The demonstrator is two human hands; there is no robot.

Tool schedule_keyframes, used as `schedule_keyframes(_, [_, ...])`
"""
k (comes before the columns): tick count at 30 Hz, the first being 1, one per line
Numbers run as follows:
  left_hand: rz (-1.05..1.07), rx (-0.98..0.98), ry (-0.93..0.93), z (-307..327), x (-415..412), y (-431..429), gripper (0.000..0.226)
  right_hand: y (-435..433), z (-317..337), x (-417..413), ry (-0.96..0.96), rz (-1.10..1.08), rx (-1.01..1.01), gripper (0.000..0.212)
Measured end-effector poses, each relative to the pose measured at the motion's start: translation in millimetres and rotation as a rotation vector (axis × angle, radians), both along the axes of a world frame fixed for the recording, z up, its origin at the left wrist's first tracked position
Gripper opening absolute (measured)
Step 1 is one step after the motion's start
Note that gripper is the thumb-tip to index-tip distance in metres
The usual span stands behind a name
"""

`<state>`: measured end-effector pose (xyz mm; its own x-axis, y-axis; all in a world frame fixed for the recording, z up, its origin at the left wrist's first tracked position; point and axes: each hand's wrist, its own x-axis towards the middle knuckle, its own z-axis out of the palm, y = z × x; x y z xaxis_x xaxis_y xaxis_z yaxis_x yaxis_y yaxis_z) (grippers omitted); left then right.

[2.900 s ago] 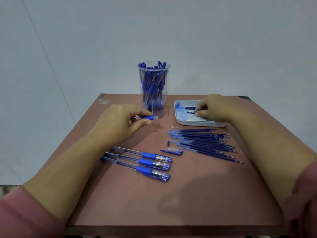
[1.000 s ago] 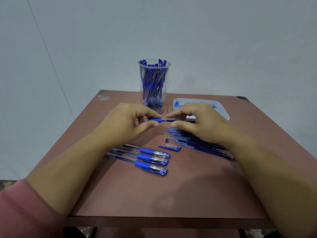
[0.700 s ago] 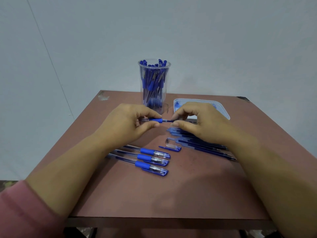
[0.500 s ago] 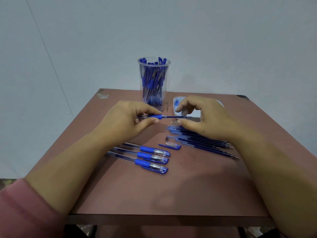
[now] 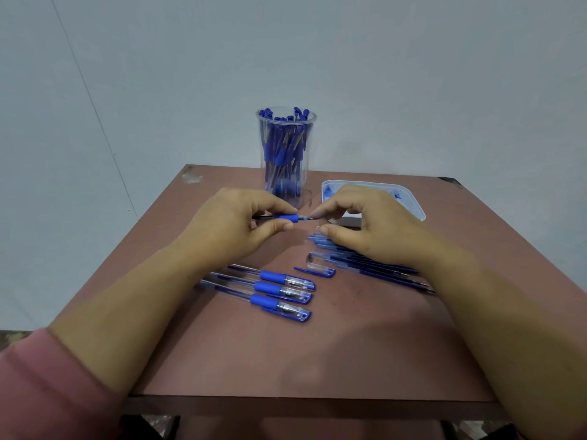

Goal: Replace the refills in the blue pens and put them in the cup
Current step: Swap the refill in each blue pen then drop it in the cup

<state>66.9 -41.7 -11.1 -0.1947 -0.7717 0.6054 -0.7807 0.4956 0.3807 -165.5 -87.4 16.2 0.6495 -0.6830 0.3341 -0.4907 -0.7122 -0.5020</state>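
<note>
My left hand grips a blue pen barrel by its blue grip, level above the table. A thin refill sticks a short way out of the barrel's right end. My right hand pinches that end between index fingertip and thumb. Behind my hands stands the clear cup, full of blue pens. Three capped blue pens lie side by side in front of my left hand. A loose pen cap lies next to them. Several loose refills lie partly under my right hand.
A white tray sits at the back right of the brown table, half hidden by my right hand. The table's front edge runs just below my forearms. A grey wall stands behind.
My right hand left the tray, took a refill and fed it into the barrel. The exposed length has shrunk from long to a short stub. My left hand stayed put.
</note>
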Motion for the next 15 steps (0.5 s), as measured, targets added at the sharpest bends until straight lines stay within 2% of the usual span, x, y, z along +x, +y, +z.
schedule_keyframes(4, [0.039, 0.005, 0.017, -1, 6, -3, 0.02, -1, -1, -3, -0.004, -0.036, 0.046, 0.024])
schedule_keyframes(9, [0.052, 0.008, 0.02, 1, 7, -2, 0.019, -4, -8, 3, 0.269, 0.078, -0.011, 0.023])
schedule_keyframes(15, [0.052, 0.012, 0.014, 0, 7, -3, 0.019, -7, -16, 12, 0.315, 0.119, -0.007, 0.018])
